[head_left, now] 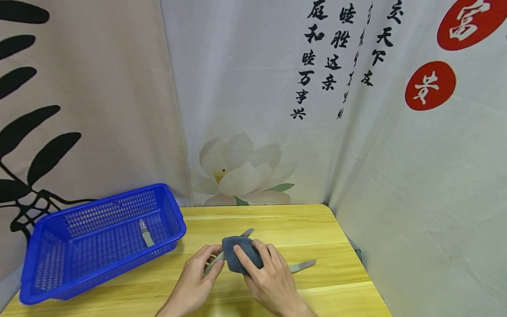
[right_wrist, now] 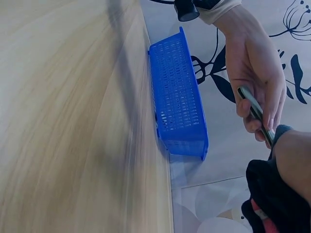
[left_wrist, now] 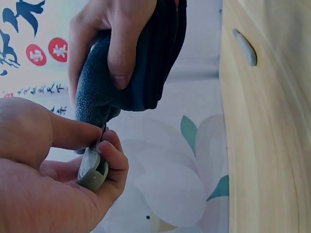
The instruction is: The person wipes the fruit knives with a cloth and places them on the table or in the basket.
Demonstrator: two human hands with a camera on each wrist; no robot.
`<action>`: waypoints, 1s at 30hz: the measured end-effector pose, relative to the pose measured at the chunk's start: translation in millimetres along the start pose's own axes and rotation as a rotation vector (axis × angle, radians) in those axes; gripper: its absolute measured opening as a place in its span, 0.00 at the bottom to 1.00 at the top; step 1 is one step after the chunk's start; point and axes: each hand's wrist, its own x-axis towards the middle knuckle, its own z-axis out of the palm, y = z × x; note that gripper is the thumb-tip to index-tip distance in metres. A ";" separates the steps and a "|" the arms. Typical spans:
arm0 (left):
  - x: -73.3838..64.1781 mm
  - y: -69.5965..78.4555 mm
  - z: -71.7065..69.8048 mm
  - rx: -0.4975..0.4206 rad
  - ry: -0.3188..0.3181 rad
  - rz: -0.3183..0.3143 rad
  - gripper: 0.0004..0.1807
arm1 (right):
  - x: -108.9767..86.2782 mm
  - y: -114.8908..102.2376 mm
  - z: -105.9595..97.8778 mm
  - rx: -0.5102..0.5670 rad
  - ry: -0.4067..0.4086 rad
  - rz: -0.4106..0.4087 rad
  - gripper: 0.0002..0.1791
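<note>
My left hand (head_left: 195,275) grips a small knife (head_left: 214,263) by its pale grey-green handle. In the left wrist view a slot shows in the end of that handle (left_wrist: 92,169). A folded dark blue-grey cloth (head_left: 240,252) covers most of the blade, and the blade tip pokes out past its far side. The cloth is held in my right hand (head_left: 273,277), with the fingers spread over the top. Both hands are above the table, close together. Just right of the right hand a second knife (head_left: 304,266) lies on the wood, its handle partly hidden.
To the left stands a blue plastic basket (head_left: 99,275) with another pale-handled knife (head_left: 146,233) inside. Everything is on a yellow wooden table (head_left: 336,237). Behind it hangs a white curtain (head_left: 245,88) with printed flowers and characters.
</note>
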 end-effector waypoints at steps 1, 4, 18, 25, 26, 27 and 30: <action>-0.2 -0.3 -0.2 -0.001 -0.001 0.009 0.13 | -0.1 0.6 -0.4 -0.002 -0.004 0.005 0.28; -0.5 -0.2 -1.1 -0.008 -0.011 0.008 0.13 | 0.3 3.0 -1.6 -0.006 -0.019 0.024 0.30; -2.1 0.5 -1.3 -0.017 -0.006 0.013 0.13 | -0.2 30.6 1.0 -0.019 0.037 0.100 0.25; -3.0 -0.5 -1.1 -0.016 0.012 0.013 0.13 | -5.3 45.2 1.4 -0.035 0.054 0.155 0.43; -2.8 -0.5 -1.1 -0.019 0.015 0.005 0.13 | -5.8 46.1 0.9 -0.036 0.057 0.165 0.44; -2.8 0.0 -1.3 -0.023 0.019 -0.007 0.13 | -6.1 46.4 0.3 -0.035 0.060 0.174 0.45; -2.1 0.4 -1.8 -0.029 0.030 -0.029 0.14 | -5.6 43.3 -2.7 -0.013 0.065 0.182 0.45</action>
